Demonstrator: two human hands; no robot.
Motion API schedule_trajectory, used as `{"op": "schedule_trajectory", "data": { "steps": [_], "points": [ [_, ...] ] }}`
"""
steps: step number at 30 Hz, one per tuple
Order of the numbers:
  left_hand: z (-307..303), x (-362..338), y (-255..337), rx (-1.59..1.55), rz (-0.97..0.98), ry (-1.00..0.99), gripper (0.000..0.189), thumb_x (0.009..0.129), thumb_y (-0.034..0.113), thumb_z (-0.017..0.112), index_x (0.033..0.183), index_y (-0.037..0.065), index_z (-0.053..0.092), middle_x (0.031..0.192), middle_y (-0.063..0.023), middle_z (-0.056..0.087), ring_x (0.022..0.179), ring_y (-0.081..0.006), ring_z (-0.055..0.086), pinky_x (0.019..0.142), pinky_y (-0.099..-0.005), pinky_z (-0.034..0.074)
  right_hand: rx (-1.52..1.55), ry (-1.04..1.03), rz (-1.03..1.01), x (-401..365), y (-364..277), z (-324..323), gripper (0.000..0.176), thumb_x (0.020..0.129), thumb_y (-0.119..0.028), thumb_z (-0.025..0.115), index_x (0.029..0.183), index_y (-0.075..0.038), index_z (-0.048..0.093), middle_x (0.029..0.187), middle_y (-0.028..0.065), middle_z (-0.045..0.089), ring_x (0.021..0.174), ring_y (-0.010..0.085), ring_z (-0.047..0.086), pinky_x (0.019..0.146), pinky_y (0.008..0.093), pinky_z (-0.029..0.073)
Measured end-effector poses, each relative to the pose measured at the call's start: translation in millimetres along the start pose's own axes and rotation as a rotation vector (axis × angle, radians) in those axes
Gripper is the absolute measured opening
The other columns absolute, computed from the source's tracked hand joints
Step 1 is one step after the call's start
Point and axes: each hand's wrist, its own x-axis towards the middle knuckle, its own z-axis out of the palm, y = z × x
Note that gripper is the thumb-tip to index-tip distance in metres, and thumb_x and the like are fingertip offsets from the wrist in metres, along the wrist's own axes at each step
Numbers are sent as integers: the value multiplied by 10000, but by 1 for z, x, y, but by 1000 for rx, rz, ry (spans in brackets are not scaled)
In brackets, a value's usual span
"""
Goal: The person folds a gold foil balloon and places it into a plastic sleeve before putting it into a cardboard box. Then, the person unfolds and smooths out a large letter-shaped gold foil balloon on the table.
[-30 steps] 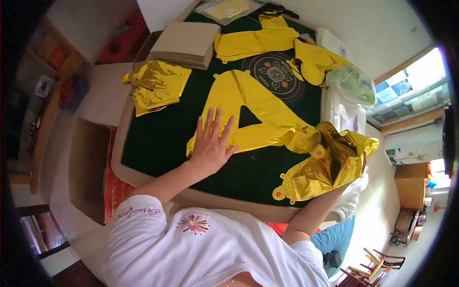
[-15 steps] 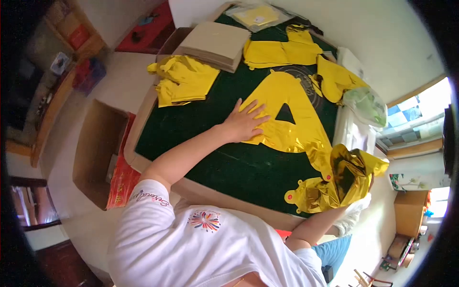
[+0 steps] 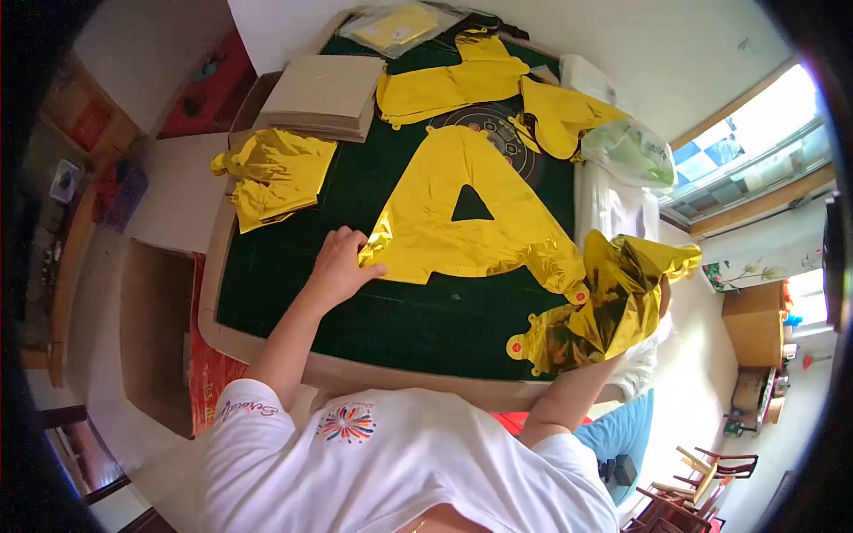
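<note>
A flat gold foil balloon shaped like the letter A (image 3: 426,200) lies on the dark green table top (image 3: 311,333). My left hand (image 3: 338,268) pinches the lower left corner of this balloon, its fingers curled over the foil and the thumb along the bottom edge. At the right edge of the table my right hand (image 3: 665,295) is mostly hidden behind crumpled gold foil balloons (image 3: 613,306), which it holds up. Part of that bunch, a tab with a red dot, rests on the table close to the A's right leg.
Folded gold foil (image 3: 280,178) lies at the left beside a stack of brown cardboard sheets (image 3: 320,93). More gold foil balloons (image 3: 453,89), a clear packet (image 3: 400,27) and a plastic bag (image 3: 626,153) lie at the back and right. An open cardboard box (image 3: 160,338) stands left of the table.
My left hand, which lay spread flat on the A balloon, has slid to its lower left corner and closed on it. The right hand keeps the crumpled foil. The view has shifted.
</note>
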Motion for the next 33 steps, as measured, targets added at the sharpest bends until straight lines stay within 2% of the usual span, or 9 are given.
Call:
{"op": "schedule_trajectory", "data": {
  "steps": [6, 9, 14, 17, 18, 25, 28, 30, 33],
  "points": [
    [5, 14, -14, -555, 45, 118, 214, 849, 145, 669, 919, -27, 563, 893, -79, 602, 782, -177, 575, 745, -303, 477, -271, -242, 60, 11, 3, 42, 302, 833, -51, 672, 1122, 23, 627, 1135, 155, 610, 1001, 205, 599, 894, 314, 482],
    [7, 17, -26, -508, -60, 63, 272, 853, 134, 660, 1067, -3, 564, 915, -99, 634, 846, -188, 610, 773, -319, 494, 30, -176, 328, 28, -19, 98, 400, 882, -84, 605, 1231, 85, 511, 1167, 154, 591, 1003, 226, 610, 881, 317, 494],
    [15, 14, -44, -530, -151, 19, 512, 810, 94, 702, 1265, 40, 474, 993, -148, 664, 892, -194, 651, 769, -323, 511, 301, -66, 280, -3, -102, 231, 425, 905, -130, 583, 1271, 60, 480, 1190, 145, 590, 1006, 232, 614, 850, 335, 511],
    [16, 15, -49, -531, -135, 17, 561, 795, 86, 717, 1287, 57, 448, 955, -136, 666, 822, -189, 653, 749, -323, 515, 95, -355, 350, 69, -14, 154, 412, 895, -253, 615, 1206, 12, 559, 1083, 129, 638, 929, 210, 635, 786, 318, 534],
    [14, 16, -49, -535, -140, 21, 561, 795, 86, 717, 1287, 57, 448, 955, -136, 666, 822, -189, 653, 749, -323, 515, -161, -62, 442, 43, -20, 195, 397, 834, -92, 680, 1197, -12, 541, 1102, 98, 619, 935, 183, 624, 800, 290, 503],
    [1, 14, -33, -527, -130, -36, 543, 767, 111, 743, 1239, 48, 480, 1096, -170, 620, 922, -275, 640, 825, -365, 501, -860, -584, 402, 20, 137, 108, 281, 872, -143, 646, 1097, 21, 608, 857, 62, 653, 711, 132, 581, 641, 284, 467],
    [-1, 5, -21, -400, -200, 79, 516, 771, 85, 726, 1228, 52, 488, 1126, -164, 600, 991, -300, 609, 861, -376, 486, -660, -532, 427, 6, 146, 95, 279, 884, -142, 633, 1111, 17, 601, 853, 56, 651, 719, 128, 586, 651, 275, 470],
    [-2, -1, -10, -110, 140, 455, 493, 830, 98, 678, 1272, 55, 464, 1154, -140, 569, 1034, -239, 582, 830, -347, 474, -631, -523, 649, 6, 139, 94, 293, 895, -135, 622, 1146, 12, 586, 930, 57, 660, 808, 134, 605, 720, 272, 477],
    [4, 6, 10, -139, 283, 375, 422, 834, 140, 671, 1214, 36, 522, 1235, -152, 533, 1143, -302, 517, 954, -374, 429, -562, -503, 426, 3, 142, 93, 310, 895, -124, 621, 1169, 12, 572, 1007, 73, 663, 904, 144, 609, 794, 275, 471]
  ]
}}
